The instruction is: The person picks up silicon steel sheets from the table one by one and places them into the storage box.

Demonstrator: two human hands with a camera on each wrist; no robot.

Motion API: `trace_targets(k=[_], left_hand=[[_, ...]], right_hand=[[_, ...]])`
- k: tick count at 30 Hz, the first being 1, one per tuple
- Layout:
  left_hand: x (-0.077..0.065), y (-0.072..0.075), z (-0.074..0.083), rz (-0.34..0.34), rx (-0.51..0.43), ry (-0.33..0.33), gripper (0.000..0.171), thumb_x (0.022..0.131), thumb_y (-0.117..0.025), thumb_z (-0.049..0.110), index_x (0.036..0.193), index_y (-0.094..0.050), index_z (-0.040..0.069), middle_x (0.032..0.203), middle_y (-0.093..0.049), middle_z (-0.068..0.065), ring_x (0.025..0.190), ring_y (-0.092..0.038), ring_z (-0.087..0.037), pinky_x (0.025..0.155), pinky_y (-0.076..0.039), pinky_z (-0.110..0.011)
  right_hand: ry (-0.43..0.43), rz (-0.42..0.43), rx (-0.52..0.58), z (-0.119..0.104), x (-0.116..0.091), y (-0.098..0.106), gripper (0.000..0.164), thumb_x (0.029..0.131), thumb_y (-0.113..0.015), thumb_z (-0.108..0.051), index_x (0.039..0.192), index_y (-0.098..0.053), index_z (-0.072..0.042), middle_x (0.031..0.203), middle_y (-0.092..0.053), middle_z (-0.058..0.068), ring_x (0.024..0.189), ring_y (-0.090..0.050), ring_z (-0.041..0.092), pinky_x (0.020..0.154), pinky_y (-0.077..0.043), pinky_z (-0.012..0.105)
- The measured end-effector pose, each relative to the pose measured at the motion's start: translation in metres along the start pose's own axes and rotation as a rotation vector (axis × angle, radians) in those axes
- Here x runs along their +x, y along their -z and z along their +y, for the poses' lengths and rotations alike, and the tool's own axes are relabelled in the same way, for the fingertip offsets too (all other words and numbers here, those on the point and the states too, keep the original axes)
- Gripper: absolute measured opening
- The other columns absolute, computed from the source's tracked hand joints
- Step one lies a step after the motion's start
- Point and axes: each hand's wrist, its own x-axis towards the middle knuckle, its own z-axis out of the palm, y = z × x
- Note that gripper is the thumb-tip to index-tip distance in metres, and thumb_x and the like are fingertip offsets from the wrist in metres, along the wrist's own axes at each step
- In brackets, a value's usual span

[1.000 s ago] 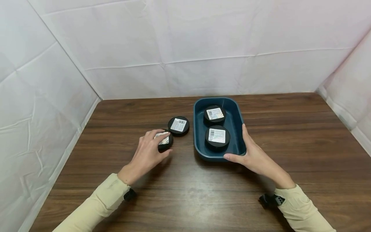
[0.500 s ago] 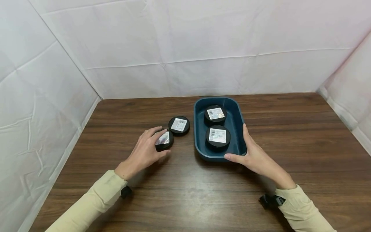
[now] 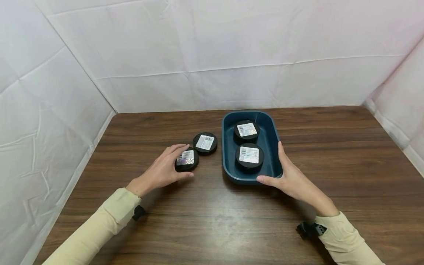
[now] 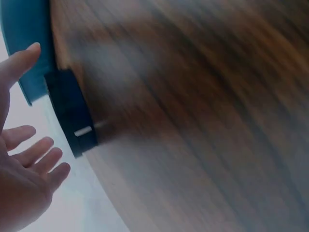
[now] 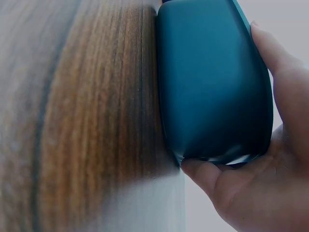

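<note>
My left hand is spread around the near side of a round black tin with a silvery label, lying on the table. In the left wrist view, the fingers stand apart from the tin. A second black tin lies close behind it, to the right. My right hand grips the near right corner of a dark blue tray, thumb at the near rim and fingers along the right side. Inside the tray sit two similar tins, a far one and a near one.
A brown wood-grain table bears everything. White cloth walls stand at the back and both sides. A small black device is strapped at the right wrist, and another at the left.
My left hand has drawn back a little to the left and its fingers have come off the near loose tin, showing more of its label. The right hand and tray stay nearly still.
</note>
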Motion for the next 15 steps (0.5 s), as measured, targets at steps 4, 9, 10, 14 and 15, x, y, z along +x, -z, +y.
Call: trace_targets(k=[4,9,10,14,15], left_hand=[[0.001,0.002,-0.006,-0.01,0.004,0.013,0.091,0.08,-0.085,0.039,0.153,-0.042,0.007,0.152,-0.045,-0.016,0.141,-0.042,-0.036,0.112,-0.042,-0.059],[0.004,0.004,-0.012,-0.019,0.0,0.006,0.089,0.081,-0.085,0.039,0.152,-0.042,0.007,0.148,-0.047,-0.017,0.139,-0.045,-0.036,0.111,-0.042,-0.058],[0.004,0.004,-0.013,-0.021,-0.001,0.003,0.089,0.081,-0.085,0.039,0.152,-0.042,0.007,0.148,-0.048,-0.017,0.138,-0.045,-0.035,0.111,-0.042,-0.057],[0.006,0.004,-0.017,-0.028,0.007,-0.004,0.088,0.081,-0.085,0.037,0.152,-0.043,0.006,0.145,-0.05,-0.017,0.136,-0.047,-0.034,0.111,-0.044,-0.056],[0.006,0.004,-0.018,-0.03,0.007,-0.001,0.087,0.081,-0.085,0.037,0.151,-0.044,0.006,0.145,-0.051,-0.017,0.136,-0.048,-0.034,0.111,-0.044,-0.055]], right_hand=[[0.005,0.003,0.003,-0.001,0.0,0.0,0.127,0.084,-0.073,-0.06,0.156,0.027,-0.026,0.169,0.013,0.011,0.155,-0.004,0.043,0.119,-0.018,0.07],[0.011,0.003,0.005,-0.001,0.0,-0.001,0.128,0.084,-0.073,-0.061,0.156,0.027,-0.026,0.169,0.013,0.011,0.155,-0.005,0.043,0.119,-0.018,0.069],[0.013,0.003,0.005,-0.001,0.0,-0.001,0.128,0.084,-0.073,-0.06,0.156,0.026,-0.026,0.169,0.013,0.011,0.155,-0.005,0.043,0.12,-0.019,0.069],[0.02,0.004,0.005,0.0,0.001,-0.002,0.127,0.084,-0.073,-0.06,0.156,0.026,-0.026,0.169,0.012,0.01,0.156,-0.006,0.042,0.12,-0.019,0.068],[0.022,0.003,0.006,0.0,0.001,-0.003,0.127,0.084,-0.073,-0.06,0.156,0.026,-0.026,0.169,0.011,0.01,0.156,-0.006,0.042,0.12,-0.019,0.068]])
